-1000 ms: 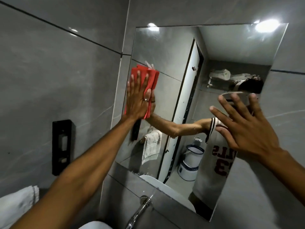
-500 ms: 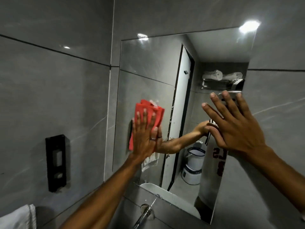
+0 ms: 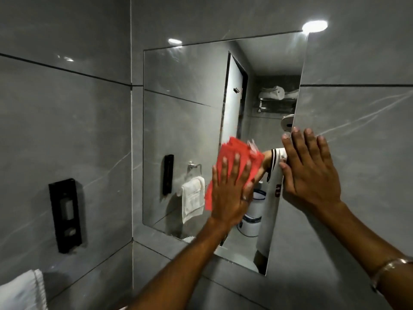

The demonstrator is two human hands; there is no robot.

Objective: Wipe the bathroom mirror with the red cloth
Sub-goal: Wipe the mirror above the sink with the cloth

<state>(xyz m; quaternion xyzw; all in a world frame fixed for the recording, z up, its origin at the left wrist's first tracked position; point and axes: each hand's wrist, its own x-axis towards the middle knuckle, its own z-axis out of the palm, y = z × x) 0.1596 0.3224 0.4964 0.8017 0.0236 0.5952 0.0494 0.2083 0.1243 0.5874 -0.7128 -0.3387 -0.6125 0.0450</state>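
Left hand (image 3: 230, 193), open flat, pressed cloth (image 3: 234, 157) against mirror (image 3: 185, 108); right hand (image 3: 310, 173), open, rested at mirror's right edge.

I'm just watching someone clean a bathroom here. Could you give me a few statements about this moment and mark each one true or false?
1. The left hand presses a red cloth flat on the mirror. True.
2. The right hand holds a spray bottle. False: it is empty, spread flat at the mirror's right edge.
3. A black dispenser hangs on the left wall. True.
4. The cloth is at the mirror's top left corner. False: it is near the middle, toward the right.
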